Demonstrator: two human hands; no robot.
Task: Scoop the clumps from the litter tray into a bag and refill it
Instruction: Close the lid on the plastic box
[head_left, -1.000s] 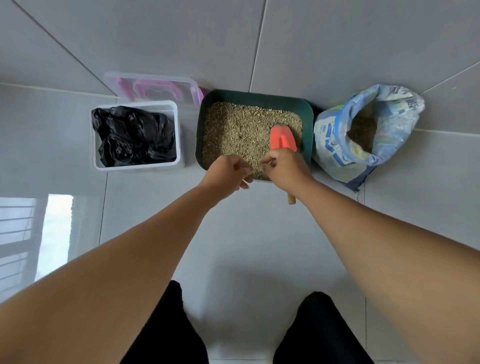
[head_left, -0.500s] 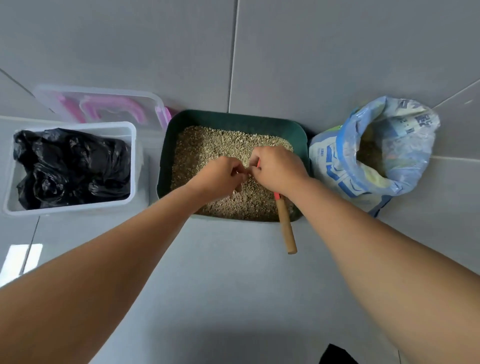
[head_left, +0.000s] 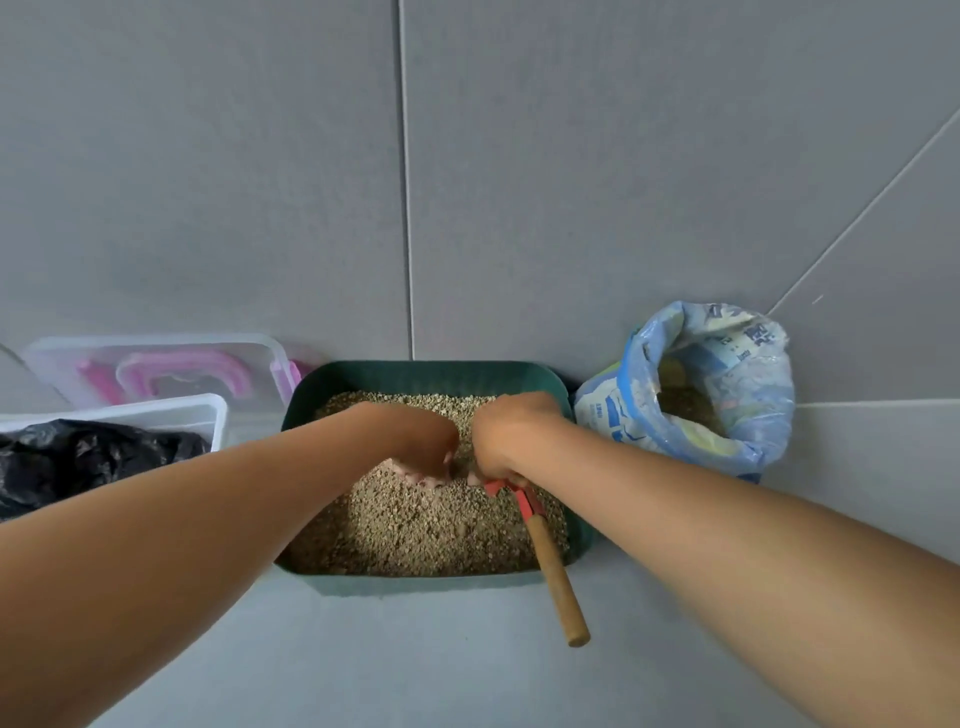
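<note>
A dark green litter tray (head_left: 415, 371) filled with tan litter (head_left: 426, 530) sits on the grey floor against the wall. Both hands are down in the middle of it, nearly touching. My left hand (head_left: 415, 436) curls downward with its fingertips in the litter; what they hold, if anything, is hidden. My right hand (head_left: 511, 436) grips the red head of the scoop (head_left: 550, 566), whose wooden handle sticks out over the tray's near right corner. A black bag (head_left: 78, 462) lines a clear plastic box (head_left: 208, 402) to the left.
An open blue and white litter sack (head_left: 623, 410) stands right of the tray, against the wall. Behind the box lies a clear lid (head_left: 156, 364) with pink clips. A grey tiled wall rises just behind everything. Bare grey floor lies in front of the tray.
The camera has leaned in and tilted up toward the wall. My right hand slid from the scoop's handle to its red head, and both hands sank into the litter.
</note>
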